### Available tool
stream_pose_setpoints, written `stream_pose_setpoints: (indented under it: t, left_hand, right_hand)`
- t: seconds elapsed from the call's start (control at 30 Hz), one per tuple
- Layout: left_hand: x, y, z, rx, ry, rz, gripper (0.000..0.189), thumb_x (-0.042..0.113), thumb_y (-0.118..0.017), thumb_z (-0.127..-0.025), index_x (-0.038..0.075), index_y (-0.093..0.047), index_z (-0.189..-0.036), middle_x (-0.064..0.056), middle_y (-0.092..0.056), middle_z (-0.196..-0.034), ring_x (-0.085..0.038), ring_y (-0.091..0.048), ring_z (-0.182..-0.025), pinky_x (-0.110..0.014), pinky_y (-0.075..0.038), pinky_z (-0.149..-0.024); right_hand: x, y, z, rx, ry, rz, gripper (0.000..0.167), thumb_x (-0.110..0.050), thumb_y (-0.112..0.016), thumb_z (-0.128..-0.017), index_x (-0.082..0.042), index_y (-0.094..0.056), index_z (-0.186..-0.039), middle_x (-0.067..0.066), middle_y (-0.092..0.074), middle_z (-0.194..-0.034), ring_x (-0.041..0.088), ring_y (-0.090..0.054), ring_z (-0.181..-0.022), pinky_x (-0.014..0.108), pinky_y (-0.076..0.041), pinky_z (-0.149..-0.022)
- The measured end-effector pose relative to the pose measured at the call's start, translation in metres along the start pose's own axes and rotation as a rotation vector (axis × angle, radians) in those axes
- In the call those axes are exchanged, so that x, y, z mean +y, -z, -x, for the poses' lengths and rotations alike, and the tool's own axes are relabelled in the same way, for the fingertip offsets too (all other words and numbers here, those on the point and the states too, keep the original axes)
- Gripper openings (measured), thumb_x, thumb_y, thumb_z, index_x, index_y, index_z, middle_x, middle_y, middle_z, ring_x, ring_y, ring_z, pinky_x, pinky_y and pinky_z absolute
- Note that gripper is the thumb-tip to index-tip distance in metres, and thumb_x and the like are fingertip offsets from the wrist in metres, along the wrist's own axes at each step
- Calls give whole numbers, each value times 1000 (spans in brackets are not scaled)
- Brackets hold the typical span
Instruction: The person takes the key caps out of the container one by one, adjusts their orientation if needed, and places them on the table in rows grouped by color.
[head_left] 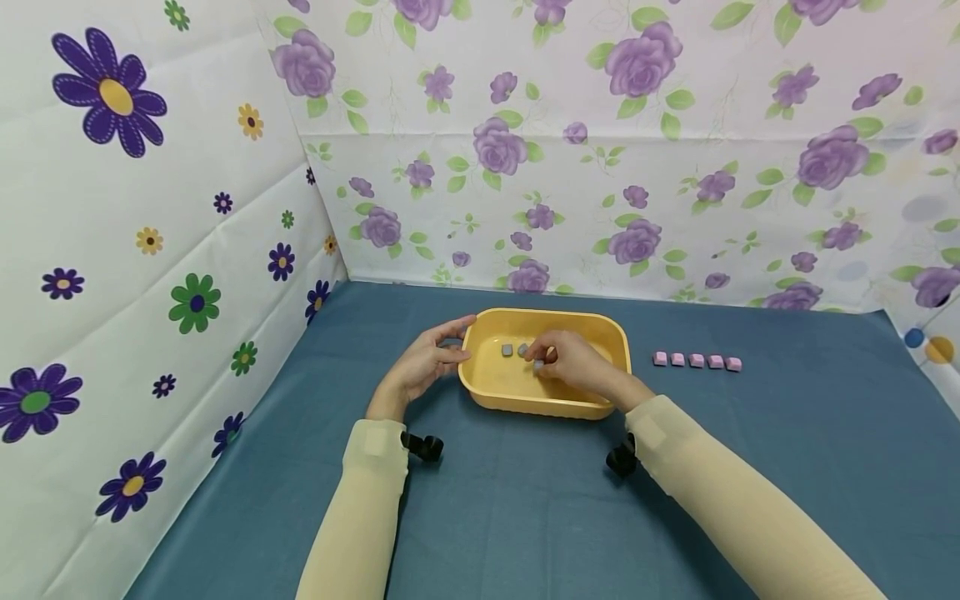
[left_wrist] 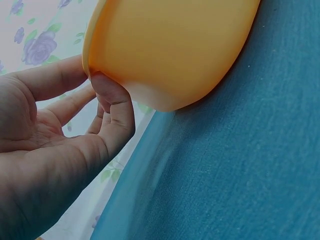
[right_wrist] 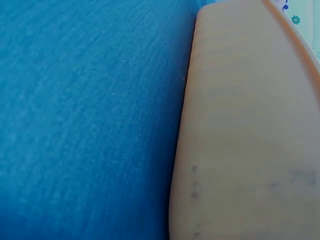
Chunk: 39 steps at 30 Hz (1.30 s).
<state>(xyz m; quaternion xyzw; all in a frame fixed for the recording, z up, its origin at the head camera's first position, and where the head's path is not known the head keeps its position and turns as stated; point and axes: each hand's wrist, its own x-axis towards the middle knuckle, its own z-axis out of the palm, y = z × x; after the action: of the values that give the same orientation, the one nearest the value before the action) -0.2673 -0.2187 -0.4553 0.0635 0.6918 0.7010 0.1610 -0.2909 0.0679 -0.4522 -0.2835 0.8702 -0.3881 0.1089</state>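
A yellow plastic tray (head_left: 495, 400) rests on the blue cloth. My left hand (head_left: 426, 358) pinches its left rim between thumb and fingers; the left wrist view shows the fingertips at the edge of the tray (left_wrist: 170, 55). Over the inside of the tray, my right hand (head_left: 576, 362) reaches down with curled fingers and pinches a small grey block (head_left: 538, 365). Two more grey blocks lie on the tray floor to its left, one grey block (head_left: 507, 350) farther out. Only the tray's outer wall (right_wrist: 245, 125) and cloth show in the right wrist view; the hand is out of it.
Several small pink blocks (head_left: 697, 361) stand in a row on the blue cloth (head_left: 510, 517), right of the tray. Flower-print sheets (head_left: 570, 192) rise behind the table and along the left side. Black wrist cameras are strapped at both sleeves.
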Motion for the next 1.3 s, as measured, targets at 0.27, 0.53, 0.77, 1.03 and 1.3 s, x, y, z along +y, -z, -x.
stream_pose_setpoints:
  t: [0.27, 0.53, 0.77, 1.03, 1.3]
  left_hand:
    - [0, 0, -2, 12, 15, -2, 63, -3, -61, -102, 18, -45, -160, -12, -43, -128, -20, -54, -94, -25, -55, -75]
    - [0, 1, -1, 9, 14, -6, 64, -2, -62, -102, 18, -45, -160, -11, -43, -127, -20, -54, -92, -26, -54, -74]
    - [0, 1, -1, 5, 13, -14, 64, -2, -61, -102, 19, -45, -160, -12, -43, -127, -20, -54, -92, -26, -54, -74]
    - [-1, 1, -1, 10, 14, -17, 64, -2, -62, -102, 20, -45, -160, -12, -42, -129, -19, -55, -93, -25, -54, -75]
    - [-1, 1, -1, 8, 10, -11, 64, -3, -61, -102, 20, -46, -159, -12, -42, -129, -19, -54, -92, -25, -54, -74]
  right_hand:
    - [0, 6, 2, 19, 5, -38, 22, 7, -71, -92, 0, -77, -112, 11, -68, -101, 24, -59, -89, 38, -50, -81]
    - [-8, 23, 8, 62, 29, -70, 21, 6, -70, -94, 3, -75, -115, 17, -68, -107, 32, -64, -97, 45, -54, -85]
    - [-5, 40, 18, 77, 1, -73, 22, 0, -68, -99, 0, -73, -120, 14, -68, -112, 32, -65, -103, 47, -56, -86]
    - [4, 58, 28, 122, -10, -77, 21, -5, -68, -101, -3, -74, -121, 15, -69, -118, 32, -65, -105, 49, -55, -88]
    - [9, 74, 36, 145, -27, -88, 21, -4, -67, -101, -2, -74, -121, 18, -69, -120, 34, -65, -104, 50, -58, -86]
